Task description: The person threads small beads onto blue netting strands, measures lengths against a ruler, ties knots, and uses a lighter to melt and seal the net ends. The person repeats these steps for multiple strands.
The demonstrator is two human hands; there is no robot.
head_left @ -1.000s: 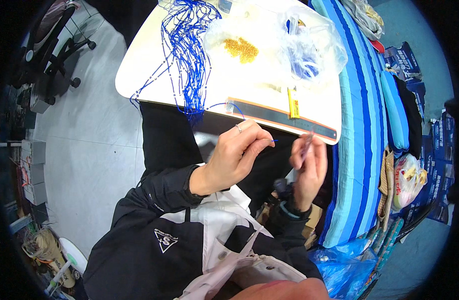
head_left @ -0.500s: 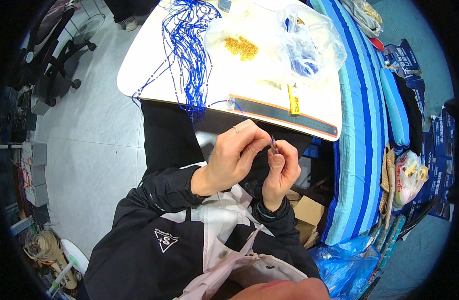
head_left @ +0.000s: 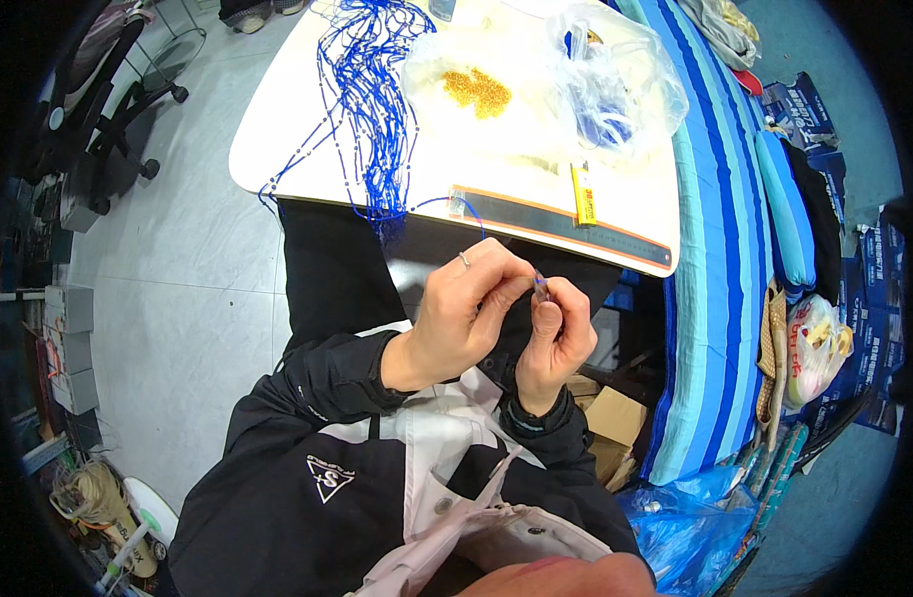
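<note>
My left hand (head_left: 463,316) and my right hand (head_left: 558,338) meet just in front of the table's near edge, both closed in a pinch. A single blue cord (head_left: 473,210) runs from the strands on the table across the ruler's left end and down to my left fingertips. Between the right thumb and forefinger is a small, thin, dark pointed piece (head_left: 541,289), with a spot of blue beside it; its kind is too small to make out. A loose bundle of blue cords (head_left: 385,129), dotted with small pale beads, lies over the table's left half.
On the white table (head_left: 277,129) are a heap of gold beads (head_left: 476,92), a clear plastic bag (head_left: 631,90), a black ruler with orange edges (head_left: 556,227) and a yellow packet (head_left: 585,194). A blue striped cloth (head_left: 715,298) borders the right. An office chair (head_left: 118,129) stands left.
The view has shifted slightly. Both hands keep their pinch at nearly the same spot, with the right fingers turned a little.
</note>
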